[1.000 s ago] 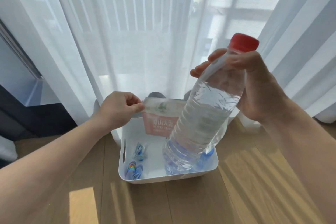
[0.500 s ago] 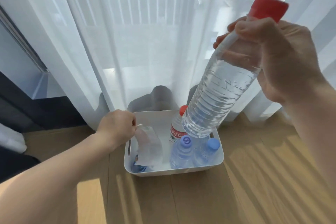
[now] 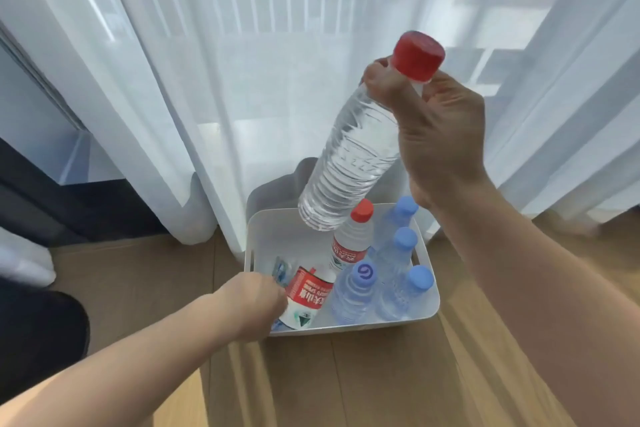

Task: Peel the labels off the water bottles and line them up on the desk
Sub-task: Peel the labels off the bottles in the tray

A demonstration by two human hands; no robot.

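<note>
A wooden floor (image 3: 381,385) was seen below white sheer curtains (image 3: 214,80) that hung in front of a window. A white plastic bin (image 3: 431,291) was set on the floor just in front of the curtains. A clear bottle with a red cap (image 3: 349,163), stripped of its label, was held tilted in the air above the bin's far side by the right hand (image 3: 436,121), whose fingers were closed around the neck just under the cap. The left hand (image 3: 249,302) was lowered at the bin's near left corner and was closed on a peeled red and white label (image 3: 306,298), which was curled into a loose tube inside the bin. The two hands were kept well apart. Four blue-capped bottles (image 3: 394,253) were stood upright in the right half of the bin, touching one another. A smaller red-capped bottle (image 3: 351,236), its red label on, was stood upright near the bin's middle, just beside them. Small blue label scraps (image 3: 281,270) were seen lying at the bin's left wall, partly hidden by the curled label.
</note>
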